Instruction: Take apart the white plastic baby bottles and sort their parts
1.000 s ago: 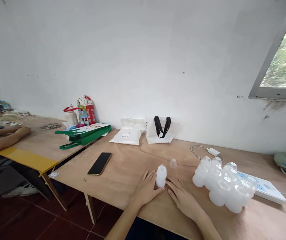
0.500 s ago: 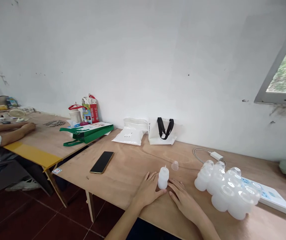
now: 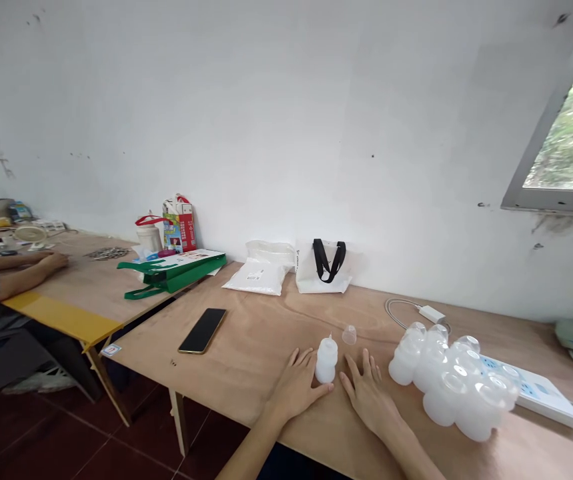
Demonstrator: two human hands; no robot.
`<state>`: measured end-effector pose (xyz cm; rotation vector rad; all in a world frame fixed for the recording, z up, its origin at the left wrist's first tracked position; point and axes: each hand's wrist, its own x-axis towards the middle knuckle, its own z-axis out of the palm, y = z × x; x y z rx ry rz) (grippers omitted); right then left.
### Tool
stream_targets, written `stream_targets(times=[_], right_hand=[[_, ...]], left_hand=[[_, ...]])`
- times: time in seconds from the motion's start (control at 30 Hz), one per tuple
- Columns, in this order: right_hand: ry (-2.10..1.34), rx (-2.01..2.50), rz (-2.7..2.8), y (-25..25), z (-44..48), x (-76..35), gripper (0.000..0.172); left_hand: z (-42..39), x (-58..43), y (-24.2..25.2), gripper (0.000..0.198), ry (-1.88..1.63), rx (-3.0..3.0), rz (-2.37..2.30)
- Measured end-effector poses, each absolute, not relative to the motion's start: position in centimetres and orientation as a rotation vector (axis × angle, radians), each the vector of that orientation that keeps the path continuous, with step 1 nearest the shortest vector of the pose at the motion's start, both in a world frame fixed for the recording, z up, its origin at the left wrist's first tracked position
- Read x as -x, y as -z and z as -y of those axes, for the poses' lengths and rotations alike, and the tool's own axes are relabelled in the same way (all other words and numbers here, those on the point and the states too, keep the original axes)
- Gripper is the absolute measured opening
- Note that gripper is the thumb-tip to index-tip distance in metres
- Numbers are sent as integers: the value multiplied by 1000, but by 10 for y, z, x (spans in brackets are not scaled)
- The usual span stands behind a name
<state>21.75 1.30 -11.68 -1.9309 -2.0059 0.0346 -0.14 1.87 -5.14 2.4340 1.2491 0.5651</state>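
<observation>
A small white squeeze bottle with a thin pointed tip stands upright on the wooden table. Beside its left side lies my left hand, open, with the thumb reaching past the front of the bottle's base; I cannot tell whether it touches. My right hand rests flat on the wood to the right of the bottle, fingers spread, a gap between them. Just behind, a clear cap sits on the table. Several similar white bottles with clear caps are grouped to the right of my right hand.
A black phone lies to the left. Along the wall are a white plastic package and a white bag with black handles. A power strip lies behind the bottle group. Another person's arms rest on the neighbouring table.
My right hand has moved away from the bottle to the right, and its fingers have spread and straightened. My left hand stays beside the bottle. The view has shifted slightly.
</observation>
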Motion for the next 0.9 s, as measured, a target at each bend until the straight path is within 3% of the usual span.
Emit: stream_targets(times=[0.3, 0.57, 0.77, 0.9], right_hand=[[-20, 1965, 2007, 81, -73, -215, 54], [-373, 1382, 1631, 68, -56, -215, 50], [-266, 1088, 1571, 58, -36, -207, 48], [-190, 982, 1705, 54, -26, -198, 40]], left_hand=[[-18, 2, 49, 68, -556, -2412, -1242], [-14, -1, 41, 73, -672, -2296, -1224], [-7, -7, 30, 36, -705, -2222, -1267], [-7, -8, 30, 27, -704, -2216, -1314]])
